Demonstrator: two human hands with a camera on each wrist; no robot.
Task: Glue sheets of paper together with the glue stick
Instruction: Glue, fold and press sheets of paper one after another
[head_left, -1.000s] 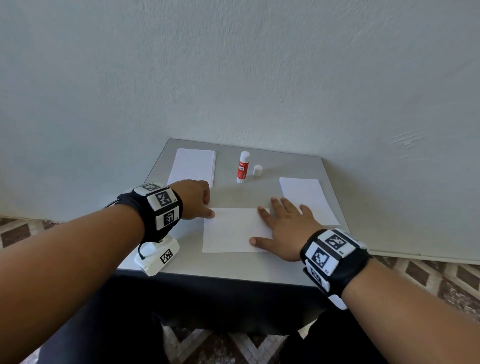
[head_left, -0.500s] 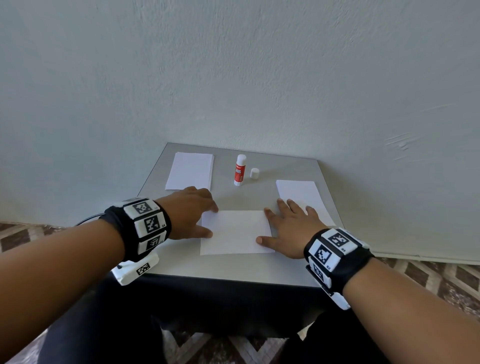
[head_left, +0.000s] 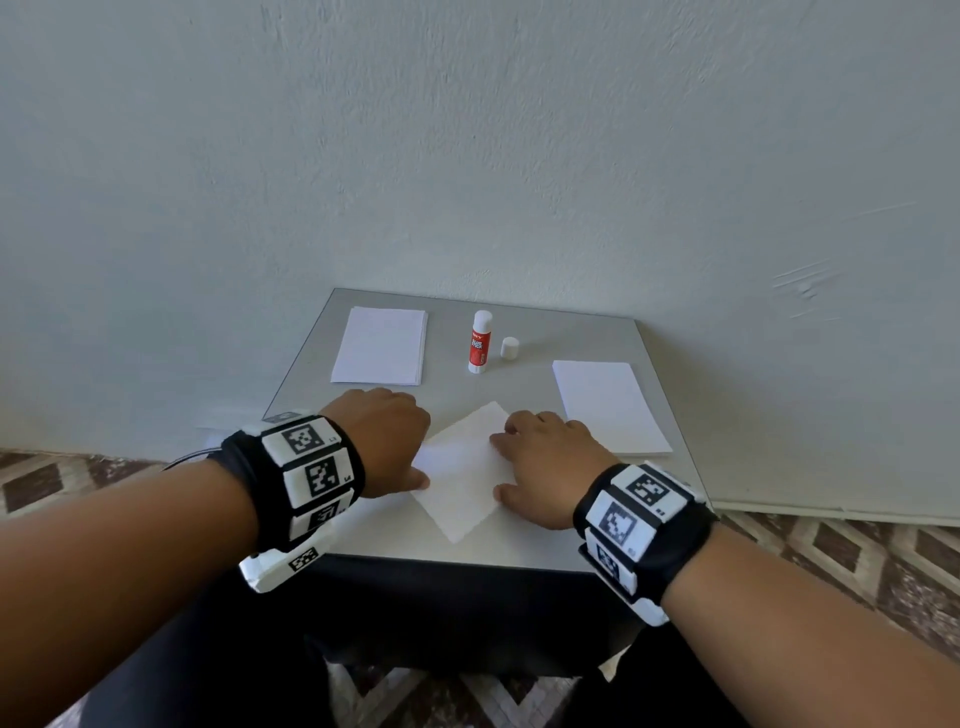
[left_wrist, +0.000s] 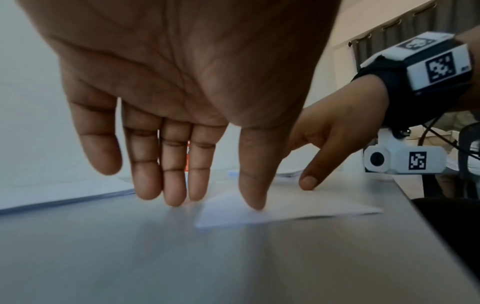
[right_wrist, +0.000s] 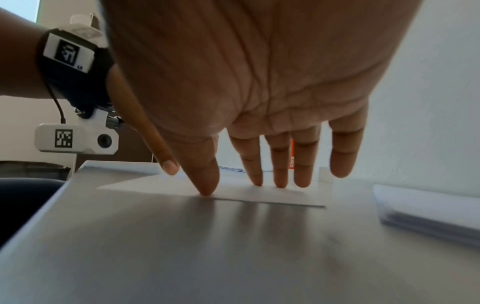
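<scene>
A white sheet of paper (head_left: 462, 478) lies turned like a diamond on the grey table (head_left: 395, 535), near the front edge. My left hand (head_left: 382, 447) presses its left side with straight fingers, the thumb (left_wrist: 252, 197) on the paper (left_wrist: 285, 209). On the sheet's right side my right hand (head_left: 545, 462) rests, fingertips (right_wrist: 280, 183) down on the paper (right_wrist: 233, 192). The red and white glue stick (head_left: 479, 343) stands uncapped at the back of the table. Its white cap (head_left: 509, 348) stands just to the right of it.
A stack of white sheets (head_left: 382, 345) lies at the back left, another stack (head_left: 608, 408) at the right. A pale wall (head_left: 467, 156) rises directly behind the table. A patterned tiled floor (head_left: 831, 551) shows on both sides.
The sheet has been rotated from lying square to a diamond angle. Both hands have drawn closer together on it and the view has shifted slightly.
</scene>
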